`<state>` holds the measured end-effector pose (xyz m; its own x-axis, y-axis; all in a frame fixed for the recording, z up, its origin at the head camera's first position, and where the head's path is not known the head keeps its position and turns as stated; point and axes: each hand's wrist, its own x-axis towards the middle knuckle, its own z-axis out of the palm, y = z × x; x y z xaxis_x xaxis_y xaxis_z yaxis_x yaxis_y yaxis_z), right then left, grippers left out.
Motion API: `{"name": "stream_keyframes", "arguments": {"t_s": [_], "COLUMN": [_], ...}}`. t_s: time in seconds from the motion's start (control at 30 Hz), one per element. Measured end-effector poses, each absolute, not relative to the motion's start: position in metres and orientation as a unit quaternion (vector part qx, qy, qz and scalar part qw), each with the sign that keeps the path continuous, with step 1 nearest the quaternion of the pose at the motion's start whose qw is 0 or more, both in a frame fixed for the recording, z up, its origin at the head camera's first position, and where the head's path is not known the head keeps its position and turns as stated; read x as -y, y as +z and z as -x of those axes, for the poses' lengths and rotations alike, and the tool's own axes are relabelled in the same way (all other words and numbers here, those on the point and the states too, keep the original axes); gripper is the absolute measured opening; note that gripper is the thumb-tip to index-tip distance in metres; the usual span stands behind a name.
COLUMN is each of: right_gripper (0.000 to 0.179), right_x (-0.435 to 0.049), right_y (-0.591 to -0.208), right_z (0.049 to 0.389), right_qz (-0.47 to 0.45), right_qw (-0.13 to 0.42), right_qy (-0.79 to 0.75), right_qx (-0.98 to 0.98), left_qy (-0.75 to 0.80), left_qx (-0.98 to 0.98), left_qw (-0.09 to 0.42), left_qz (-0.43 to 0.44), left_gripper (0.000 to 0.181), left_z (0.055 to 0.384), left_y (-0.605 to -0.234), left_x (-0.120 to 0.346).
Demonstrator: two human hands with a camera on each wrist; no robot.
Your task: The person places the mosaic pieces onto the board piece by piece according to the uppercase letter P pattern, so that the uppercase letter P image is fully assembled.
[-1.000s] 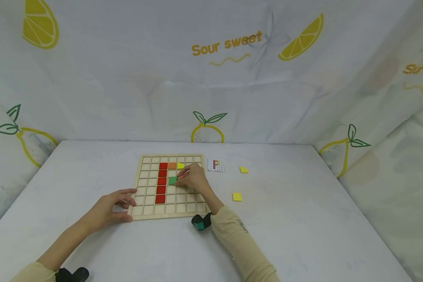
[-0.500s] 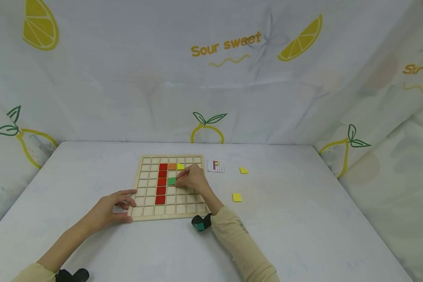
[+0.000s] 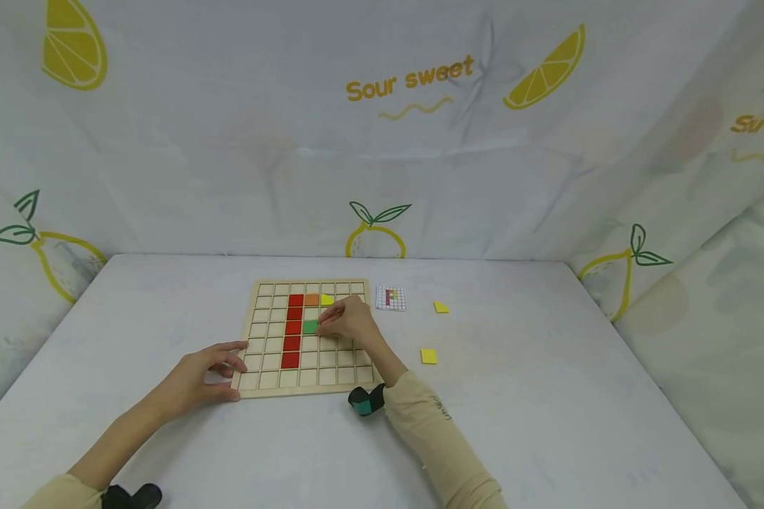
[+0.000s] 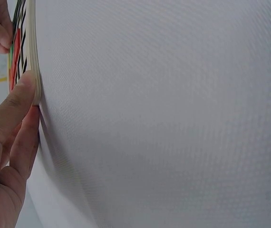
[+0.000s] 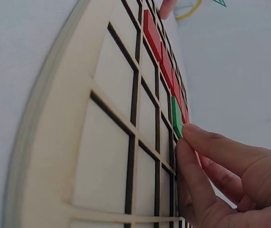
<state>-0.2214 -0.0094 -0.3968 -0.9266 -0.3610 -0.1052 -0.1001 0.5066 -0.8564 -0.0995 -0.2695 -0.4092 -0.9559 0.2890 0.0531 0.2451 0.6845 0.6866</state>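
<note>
A wooden grid board [image 3: 269, 380] carries a column of red square tiles [image 3: 291, 328], one orange tile [image 3: 311, 300] and a yellow tile [image 3: 326, 300]. My left hand [image 3: 200, 375] holds its near left corner; in the left wrist view the thumb [image 4: 19, 97] lies over the frame and a finger is against the edge. On the right, my right hand [image 3: 349, 322] pinches a green square tile [image 3: 310, 327] between thumb and index finger, in the cell beside the middle red tile. The right wrist view shows the fingertips [image 5: 188, 130] at the green tile's near edge.
A small printed pattern card [image 3: 391, 298] lies right of the board. Farther right are a yellow tile with a slanted edge [image 3: 441, 307] and a square yellow tile [image 3: 429, 356]. A white cloth with lemon prints [image 3: 375, 240] hangs behind the table [image 3: 547, 396].
The green tile looks slightly straighter and flatter in its cell than a second ago. Both hands stay almost in the same place.
</note>
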Motion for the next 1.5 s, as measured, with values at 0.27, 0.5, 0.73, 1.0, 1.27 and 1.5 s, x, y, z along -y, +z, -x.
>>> {"name": "stream_keyframes", "arguments": {"t_s": [0.27,0.5,0.73,1.0,1.27,1.5], "right_gripper": [0.021,0.031,0.037,0.044,0.046,0.043], "right_x": [-0.014,-0.050,-0.105,-0.176,-0.206,-0.203], "right_y": [-0.391,-0.385,-0.377,-0.377,-0.389,-0.399], "right_z": [0.226,0.230,0.242,0.272,0.294,0.293], "right_qz": [0.095,0.106,0.129,0.113,0.081,0.101], "right_qw": [0.220,0.250,0.241,0.185,0.182,0.198], "right_qy": [-0.588,-0.591,-0.546,-0.525,-0.520,-0.494], "right_qx": [-0.773,-0.760,-0.792,-0.823,-0.831,-0.840], "left_qy": [0.365,0.369,0.363,0.363,0.366,0.362], "left_qx": [-0.918,-0.917,-0.920,-0.920,-0.920,-0.922], "left_qw": [0.024,0.024,0.025,0.030,0.032,0.029], "left_qz": [-0.151,-0.152,-0.147,-0.142,-0.136,-0.137], "left_gripper": [0.032,0.032,0.032,0.032,0.031,0.031], "left_z": [0.100,0.100,0.099,0.100,0.098,0.100], "left_y": [-0.408,-0.409,-0.408,-0.409,-0.411,-0.408], "left_x": [0.270,0.270,0.269,0.268,0.268,0.267]}}
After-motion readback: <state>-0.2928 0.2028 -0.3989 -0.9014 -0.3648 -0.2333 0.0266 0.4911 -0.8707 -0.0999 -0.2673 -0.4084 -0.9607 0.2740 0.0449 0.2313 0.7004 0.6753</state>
